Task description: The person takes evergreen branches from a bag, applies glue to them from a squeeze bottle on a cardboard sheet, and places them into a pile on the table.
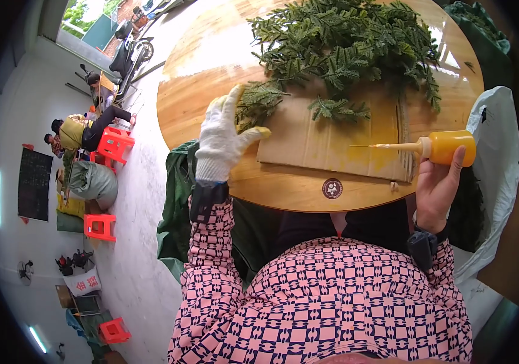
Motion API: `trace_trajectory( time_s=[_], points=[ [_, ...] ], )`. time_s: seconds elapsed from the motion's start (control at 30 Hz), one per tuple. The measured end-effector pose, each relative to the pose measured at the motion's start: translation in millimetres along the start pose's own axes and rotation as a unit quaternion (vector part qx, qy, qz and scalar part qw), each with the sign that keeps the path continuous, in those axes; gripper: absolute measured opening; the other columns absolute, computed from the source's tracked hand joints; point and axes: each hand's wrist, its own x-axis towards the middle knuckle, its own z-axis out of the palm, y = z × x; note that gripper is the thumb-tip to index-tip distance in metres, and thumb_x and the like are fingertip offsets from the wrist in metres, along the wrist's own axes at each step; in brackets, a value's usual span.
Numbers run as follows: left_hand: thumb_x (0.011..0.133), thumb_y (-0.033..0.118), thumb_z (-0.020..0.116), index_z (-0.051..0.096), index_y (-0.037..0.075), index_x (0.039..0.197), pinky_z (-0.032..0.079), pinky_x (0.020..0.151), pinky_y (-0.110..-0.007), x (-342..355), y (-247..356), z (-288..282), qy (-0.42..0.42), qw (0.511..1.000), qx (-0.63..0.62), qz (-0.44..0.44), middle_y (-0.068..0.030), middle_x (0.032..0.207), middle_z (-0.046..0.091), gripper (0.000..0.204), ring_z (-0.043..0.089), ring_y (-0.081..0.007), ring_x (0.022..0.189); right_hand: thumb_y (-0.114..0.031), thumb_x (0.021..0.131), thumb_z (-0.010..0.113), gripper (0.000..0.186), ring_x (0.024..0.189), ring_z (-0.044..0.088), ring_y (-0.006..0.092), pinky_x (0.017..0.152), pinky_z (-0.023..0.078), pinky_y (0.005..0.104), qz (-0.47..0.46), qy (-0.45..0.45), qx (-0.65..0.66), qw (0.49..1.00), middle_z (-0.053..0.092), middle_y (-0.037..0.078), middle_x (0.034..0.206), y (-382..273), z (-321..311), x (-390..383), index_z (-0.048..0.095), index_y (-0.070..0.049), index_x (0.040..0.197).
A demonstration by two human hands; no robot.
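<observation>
My left hand, in a white knit glove with yellowish fingertips, is open at the left side of the table, thumb and fingers apart. Its fingers are beside a green artificial fir sprig, and whether they touch it is unclear. In my bare right hand lies a squeeze bottle of yellow-orange liquid, gripped on its side. Its long thin nozzle points left over a flat piece of cardboard stained yellow. A single small fir sprig rests at the cardboard's far edge.
A large heap of fir sprigs covers the far part of the round wooden table. A white sack stands at the right, and green sacking hangs at the left. Red stools and other people sit farther left.
</observation>
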Motion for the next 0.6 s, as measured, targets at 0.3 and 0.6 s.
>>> trace_trajectory(
  time_s=[0.3, 0.6],
  points=[
    [0.07, 0.035, 0.079, 0.045, 0.012, 0.133, 0.046, 0.092, -0.042, 22.3, -32.3, 5.6, -0.058, 0.997, 0.043, -0.02, -0.0224, 0.112, 0.058, 0.075, 0.055, -0.037, 0.107, -0.032, 0.095, 0.055, 0.04, 0.111, 0.055, 0.0215, 0.102, 0.04, 0.036, 0.022, 0.015, 0.014, 1.0, 0.058, 0.008, 0.122, 2.0, -23.8, 9.9, 0.05, -0.007, 0.126],
    [0.077, 0.016, 0.068, 0.053, 0.011, 0.12, 0.05, 0.079, -0.045, 26.6, -46.2, 20.0, 0.013, 0.989, 0.105, -0.104, -0.018, 0.098, 0.065, 0.047, 0.062, -0.0366, 0.092, -0.033, 0.094, 0.056, 0.046, 0.116, 0.053, 0.0245, 0.105, 0.038, 0.039, 0.04, -0.025, -0.006, 0.999, 0.055, 0.01, 0.125, -7.5, -23.2, 20.3, 0.046, -0.003, 0.129]
  ],
)
